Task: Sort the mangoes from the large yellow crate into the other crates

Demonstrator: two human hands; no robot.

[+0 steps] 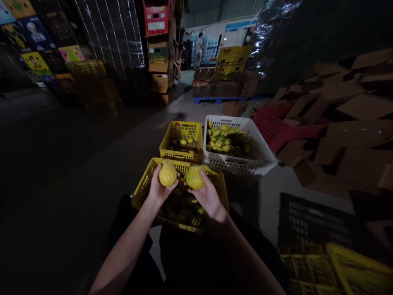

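My left hand (pixel 160 185) is closed around a plump, smooth yellow fruit (pixel 168 173). Beside it, my right hand (pixel 210 198) grips a rounded yellow-green fruit (pixel 194 177), its thumb lying along the side. The two fruits are held close together with a small gap between them. Both hands are above a yellow plastic crate (pixel 142 189), where more green and yellow fruit (pixel 181 205) lies in shadow. The exact kind of fruit is hard to make out.
Just beyond stand a second yellow crate (pixel 163 144) with several fruits and a white crate (pixel 260 157) full of yellow-green fruit. Flattened cardboard (pixel 353 135) and a red crate (pixel 281 133) are at right. Stacked boxes (pixel 158 57) and a distant person (pixel 199 49) appear behind.
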